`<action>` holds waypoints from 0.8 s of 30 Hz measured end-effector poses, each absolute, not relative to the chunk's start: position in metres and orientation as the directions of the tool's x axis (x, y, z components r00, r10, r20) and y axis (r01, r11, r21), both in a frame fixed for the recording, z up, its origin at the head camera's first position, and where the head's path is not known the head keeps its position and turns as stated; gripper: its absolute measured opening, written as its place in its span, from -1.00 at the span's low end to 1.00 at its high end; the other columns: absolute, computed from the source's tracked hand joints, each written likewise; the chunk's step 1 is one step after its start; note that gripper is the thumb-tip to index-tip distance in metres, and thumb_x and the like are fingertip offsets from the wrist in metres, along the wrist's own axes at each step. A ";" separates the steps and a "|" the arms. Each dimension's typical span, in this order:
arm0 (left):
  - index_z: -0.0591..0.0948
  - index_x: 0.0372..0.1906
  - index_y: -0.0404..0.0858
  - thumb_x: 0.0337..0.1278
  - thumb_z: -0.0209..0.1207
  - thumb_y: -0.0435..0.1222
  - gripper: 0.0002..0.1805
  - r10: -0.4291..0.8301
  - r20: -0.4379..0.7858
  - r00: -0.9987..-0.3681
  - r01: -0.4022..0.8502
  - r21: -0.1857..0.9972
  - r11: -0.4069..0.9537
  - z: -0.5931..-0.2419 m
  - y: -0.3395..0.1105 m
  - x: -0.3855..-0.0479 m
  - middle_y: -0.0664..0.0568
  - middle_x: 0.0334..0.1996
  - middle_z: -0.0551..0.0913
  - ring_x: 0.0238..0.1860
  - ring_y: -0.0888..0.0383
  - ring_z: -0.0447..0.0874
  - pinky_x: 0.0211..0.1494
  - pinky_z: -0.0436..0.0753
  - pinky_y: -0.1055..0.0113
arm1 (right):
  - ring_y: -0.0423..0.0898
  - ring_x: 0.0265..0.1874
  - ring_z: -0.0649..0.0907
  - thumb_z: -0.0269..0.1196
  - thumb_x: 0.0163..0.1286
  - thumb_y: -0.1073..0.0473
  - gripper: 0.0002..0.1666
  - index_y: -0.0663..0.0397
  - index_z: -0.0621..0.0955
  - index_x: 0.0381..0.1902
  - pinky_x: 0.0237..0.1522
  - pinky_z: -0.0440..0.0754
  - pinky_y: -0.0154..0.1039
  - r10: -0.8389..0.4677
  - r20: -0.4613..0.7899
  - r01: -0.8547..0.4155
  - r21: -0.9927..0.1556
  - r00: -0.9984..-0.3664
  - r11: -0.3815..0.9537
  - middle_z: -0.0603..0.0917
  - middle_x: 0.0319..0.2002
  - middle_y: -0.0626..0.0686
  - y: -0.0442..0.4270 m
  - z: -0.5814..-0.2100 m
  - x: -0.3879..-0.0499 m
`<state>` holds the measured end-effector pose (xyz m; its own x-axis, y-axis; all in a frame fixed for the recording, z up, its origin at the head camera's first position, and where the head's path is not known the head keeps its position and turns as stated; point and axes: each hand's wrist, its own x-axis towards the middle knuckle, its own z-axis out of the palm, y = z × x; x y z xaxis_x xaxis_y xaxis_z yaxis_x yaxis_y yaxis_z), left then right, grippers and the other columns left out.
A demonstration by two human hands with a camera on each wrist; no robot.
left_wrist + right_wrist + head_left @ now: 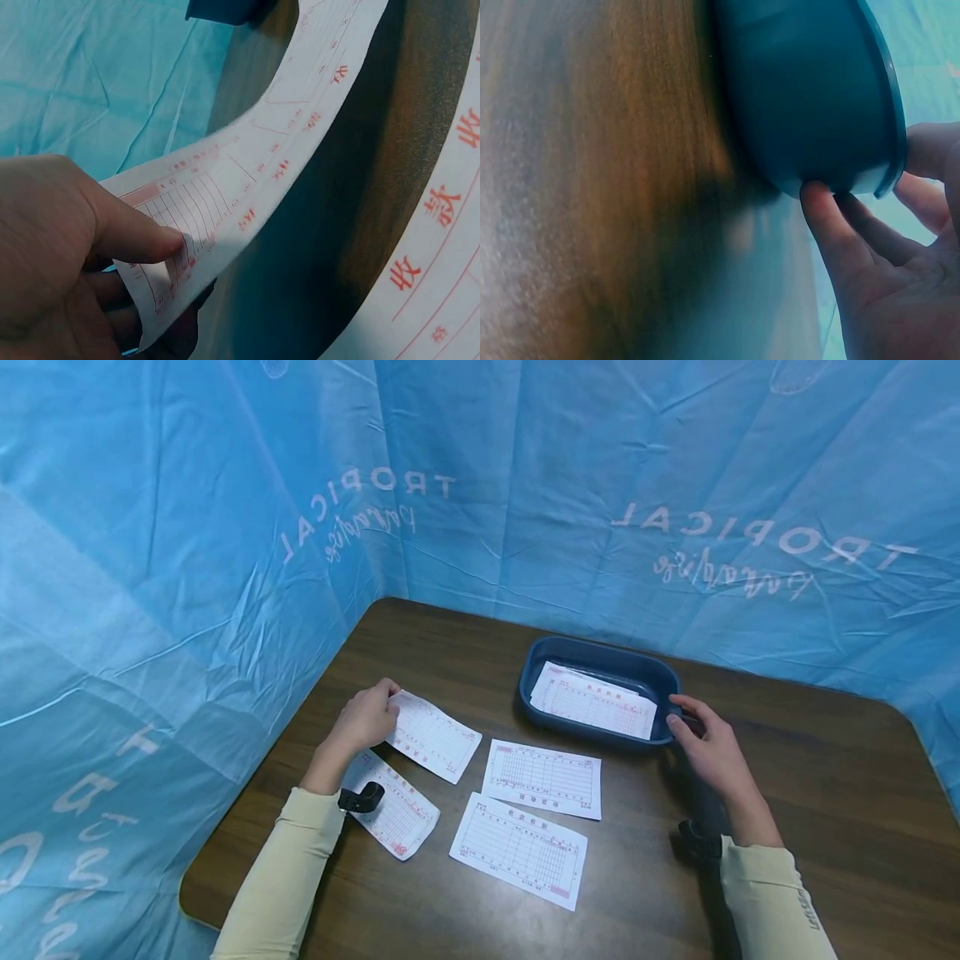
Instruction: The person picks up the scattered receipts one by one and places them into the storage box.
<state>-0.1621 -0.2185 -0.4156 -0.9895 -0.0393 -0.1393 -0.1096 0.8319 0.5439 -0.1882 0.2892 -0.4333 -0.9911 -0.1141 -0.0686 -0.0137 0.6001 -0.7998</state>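
My left hand [365, 717] pinches the left end of a white receipt slip [437, 737] with red print. In the left wrist view the thumb lies on top of the slip and the fingers are beneath, while the paper bends away from the hand. Over at the dark blue plastic tray [564, 723], my right hand [708, 745] holds the right end by its rim. The right wrist view has fingertips against the tray's outer wall [810, 97]. Inside the tray lie receipt slips [592, 700], slightly fanned; how many is unclear.
Below the left wrist lies another receipt slip [396, 810], partly covered by the wrist camera. Two more, an upper slip [543, 778] and a lower slip [519, 852], lie mid-table. Blue printed cloth [510, 527] hangs behind and left of the brown wooden table [825, 777].
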 end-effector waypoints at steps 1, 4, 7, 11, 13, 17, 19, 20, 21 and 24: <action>0.38 0.22 -0.37 0.36 0.00 -0.33 -0.62 -0.038 -0.141 -0.989 -0.111 0.559 0.822 -0.415 -0.219 -0.162 -0.28 0.05 0.54 -0.12 -0.10 0.54 -0.08 0.55 0.01 | 0.36 0.27 0.28 -0.04 0.48 -0.22 -0.27 0.01 0.22 0.45 0.10 0.33 0.34 -0.113 -0.068 -0.013 -0.800 -0.991 0.599 0.21 0.38 0.33 0.289 -0.434 -0.188; 0.35 0.26 -0.39 0.37 0.00 -0.33 -0.57 -0.044 -0.135 -0.990 -0.115 0.590 0.799 -0.412 -0.219 -0.161 -0.31 0.17 0.46 0.07 -0.15 0.50 0.10 0.47 -0.09 | 0.35 0.26 0.29 -0.04 0.48 -0.22 -0.27 0.01 0.22 0.45 0.10 0.33 0.34 -0.109 -0.059 -0.019 -0.800 -0.992 0.600 0.21 0.38 0.33 0.290 -0.434 -0.187; 0.34 0.27 -0.40 0.37 -0.01 -0.33 -0.57 -0.056 -0.121 -0.991 -0.119 0.617 0.778 -0.408 -0.219 -0.160 -0.32 0.20 0.43 0.13 -0.17 0.46 0.15 0.43 -0.10 | 0.35 0.26 0.30 -0.05 0.48 -0.22 -0.27 0.01 0.21 0.45 0.10 0.34 0.33 -0.109 -0.049 -0.027 -0.800 -0.993 0.600 0.21 0.38 0.32 0.289 -0.435 -0.187; 0.32 0.27 -0.42 0.38 -0.01 -0.33 -0.55 -0.063 -0.102 -0.993 -0.114 0.641 0.759 -0.406 -0.219 -0.161 -0.35 0.22 0.41 0.15 -0.19 0.45 0.15 0.43 -0.10 | 0.35 0.27 0.29 -0.05 0.49 -0.21 -0.28 0.01 0.21 0.46 0.10 0.33 0.33 -0.107 -0.052 -0.023 -0.800 -0.993 0.599 0.21 0.38 0.32 0.288 -0.434 -0.188; 0.31 0.28 -0.44 0.37 -0.01 -0.33 -0.55 -0.058 -0.091 -0.994 -0.103 0.650 0.752 -0.405 -0.220 -0.162 -0.36 0.23 0.39 0.17 -0.21 0.43 0.16 0.43 -0.11 | 0.35 0.27 0.28 -0.05 0.49 -0.21 -0.28 0.01 0.21 0.46 0.11 0.32 0.34 -0.108 -0.056 -0.020 -0.801 -0.993 0.598 0.21 0.38 0.33 0.288 -0.434 -0.188; 0.30 0.26 -0.46 0.37 -0.01 -0.34 -0.55 -0.052 -0.066 -0.996 -0.083 0.664 0.743 -0.405 -0.220 -0.165 -0.37 0.21 0.40 0.16 -0.21 0.44 0.15 0.44 -0.10 | 0.35 0.28 0.28 -0.05 0.48 -0.22 -0.27 0.01 0.21 0.46 0.11 0.31 0.34 -0.116 -0.059 -0.021 -0.806 -0.991 0.592 0.20 0.38 0.33 0.289 -0.434 -0.187; 0.30 0.26 -0.46 0.36 0.00 -0.34 -0.55 -0.054 -0.059 -0.997 -0.079 0.670 0.738 -0.403 -0.220 -0.166 -0.37 0.21 0.41 0.15 -0.22 0.45 0.14 0.45 -0.10 | 0.35 0.28 0.28 -0.05 0.48 -0.22 -0.27 0.01 0.21 0.45 0.11 0.31 0.34 -0.120 -0.057 -0.024 -0.809 -0.991 0.587 0.21 0.37 0.33 0.289 -0.434 -0.187; 0.30 0.26 -0.46 0.36 0.00 -0.34 -0.55 -0.052 -0.057 -0.997 -0.077 0.673 0.736 -0.403 -0.220 -0.167 -0.37 0.20 0.41 0.14 -0.22 0.45 0.14 0.45 -0.10 | 0.35 0.28 0.28 -0.05 0.48 -0.22 -0.27 0.00 0.21 0.46 0.12 0.30 0.34 -0.121 -0.055 -0.026 -0.811 -0.991 0.585 0.21 0.37 0.33 0.289 -0.434 -0.187; 0.30 0.26 -0.46 0.36 0.00 -0.34 -0.55 -0.052 -0.055 -0.997 -0.075 0.674 0.735 -0.402 -0.220 -0.167 -0.38 0.20 0.40 0.14 -0.22 0.46 0.14 0.46 -0.10 | 0.35 0.28 0.28 -0.05 0.48 -0.23 -0.27 0.00 0.21 0.46 0.12 0.30 0.34 -0.121 -0.053 -0.028 -0.810 -0.991 0.586 0.21 0.37 0.33 0.289 -0.435 -0.187; 0.29 0.27 -0.46 0.37 0.01 -0.34 -0.54 -0.050 -0.052 -0.997 -0.072 0.683 0.727 -0.398 -0.218 -0.169 -0.38 0.20 0.40 0.10 -0.21 0.48 0.12 0.47 -0.09 | 0.33 0.28 0.28 -0.05 0.48 -0.23 -0.27 -0.01 0.22 0.45 0.13 0.31 0.32 -0.118 -0.049 -0.030 -0.806 -0.992 0.591 0.22 0.36 0.33 0.289 -0.435 -0.188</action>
<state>-0.1687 -0.2184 -0.3979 -0.9974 -0.0501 -0.0525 -0.0725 0.7269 0.6830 -0.1879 0.2887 -0.4349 -0.9918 -0.1182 -0.0492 -0.0304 0.5906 -0.8064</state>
